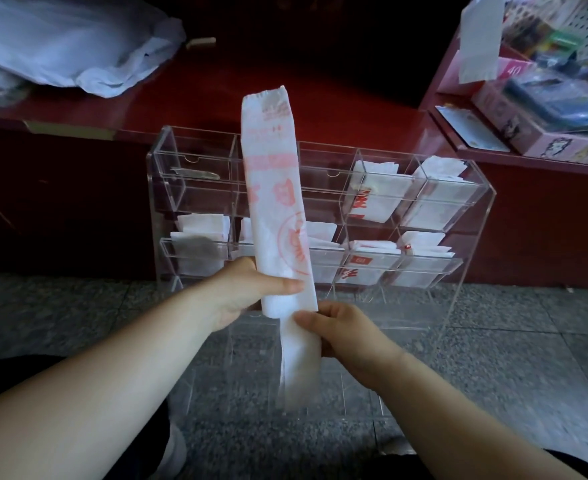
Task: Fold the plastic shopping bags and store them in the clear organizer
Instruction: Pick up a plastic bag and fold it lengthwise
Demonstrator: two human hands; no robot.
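Our left hand (240, 292) gripped the folded white bag (275, 188) near its lower end, thumb laid across the front, while our right hand (348, 334) pinched the loose tail hanging below (thumb in front, fingers curled behind). We held the long strip, printed in red, upright before the clear organizer (472, 216), which stood on the grey floor against a dark red counter (285, 81). Folded bags (372, 192) sat in its lower row and two right-hand upper compartments. Unfolded bags (70, 46) lay heaped on the counter, far left.
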